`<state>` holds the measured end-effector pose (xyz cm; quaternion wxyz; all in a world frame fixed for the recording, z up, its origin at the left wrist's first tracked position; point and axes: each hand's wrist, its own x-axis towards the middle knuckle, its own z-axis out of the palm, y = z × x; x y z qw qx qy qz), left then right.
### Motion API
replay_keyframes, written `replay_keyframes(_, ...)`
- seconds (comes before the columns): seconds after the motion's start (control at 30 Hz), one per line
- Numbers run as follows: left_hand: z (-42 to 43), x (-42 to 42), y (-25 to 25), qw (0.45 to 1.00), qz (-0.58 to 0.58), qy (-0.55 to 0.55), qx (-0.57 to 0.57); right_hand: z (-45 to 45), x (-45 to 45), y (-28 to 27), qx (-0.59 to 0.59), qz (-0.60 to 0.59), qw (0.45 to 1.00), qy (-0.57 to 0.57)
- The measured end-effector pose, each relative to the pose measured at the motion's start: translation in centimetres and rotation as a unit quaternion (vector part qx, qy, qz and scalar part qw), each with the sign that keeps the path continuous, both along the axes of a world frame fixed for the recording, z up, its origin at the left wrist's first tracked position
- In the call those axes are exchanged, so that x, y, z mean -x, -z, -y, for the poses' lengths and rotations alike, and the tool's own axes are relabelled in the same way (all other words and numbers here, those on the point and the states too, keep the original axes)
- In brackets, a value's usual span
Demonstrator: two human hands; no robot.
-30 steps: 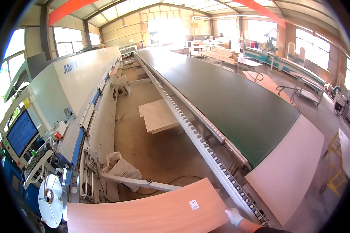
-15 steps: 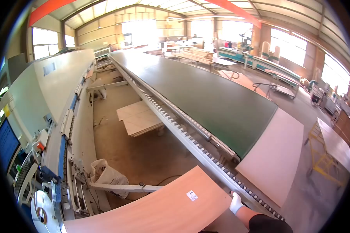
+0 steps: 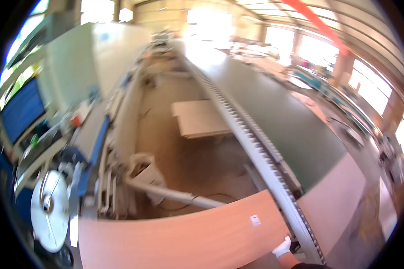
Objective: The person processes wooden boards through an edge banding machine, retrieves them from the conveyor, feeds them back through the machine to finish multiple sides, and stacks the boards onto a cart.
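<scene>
A long wood-grain panel [image 3: 179, 240] with a small white label [image 3: 255, 220] spans the lower part of the head view. My right hand [image 3: 282, 247], in a white glove, grips the panel's right end at its near corner. The fingers beneath the edge are partly hidden. Close beside that hand runs a grey rail with a row of rollers [image 3: 274, 172]. The panel's left end lies near the edge of the machine on the left. My left hand is out of view.
On the left stand a machine with a white reel [image 3: 49, 210] and a monitor [image 3: 22, 114]. A white sack [image 3: 146, 175] sits on the floor behind a metal arm [image 3: 179, 193]. Stacked boards [image 3: 202, 119] lie farther back. A dark green conveyor belt [image 3: 274, 107] and a pale board [image 3: 334, 197] are at right.
My view has turned left and blurred, so the reel and monitor show more fully. The panel lies more level across the view, with my right hand still at its right end.
</scene>
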<state>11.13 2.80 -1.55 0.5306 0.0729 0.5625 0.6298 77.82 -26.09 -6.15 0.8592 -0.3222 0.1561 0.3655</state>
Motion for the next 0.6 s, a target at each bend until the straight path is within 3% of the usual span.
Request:
replay_keyframes(0.13,-0.5,-2.4,-0.2,0.992,0.064,0.014,-0.107,-4.2,3.7,-3.2,0.063,-0.085,0.993,-0.053)
replay_keyframes(0.2,0.0,-3.3,-0.5,0.995,0.022,-0.096,0.009,-5.7,4.9,-1.9,0.037,-0.013,0.993,-0.111)
replay_keyframes(0.27,0.5,-3.2,0.6,0.991,0.018,-0.124,0.039,-7.6,5.2,-2.6,0.084,0.009,0.987,-0.137)
replay_keyframes(0.33,0.6,-3.5,-1.5,0.989,0.012,-0.133,0.057,-9.8,6.1,-3.4,0.123,0.018,0.981,-0.151)
replay_keyframes(0.6,0.1,-4.3,-1.0,0.997,0.063,-0.021,0.031,-18.4,5.9,-6.4,0.180,0.076,0.958,-0.212)
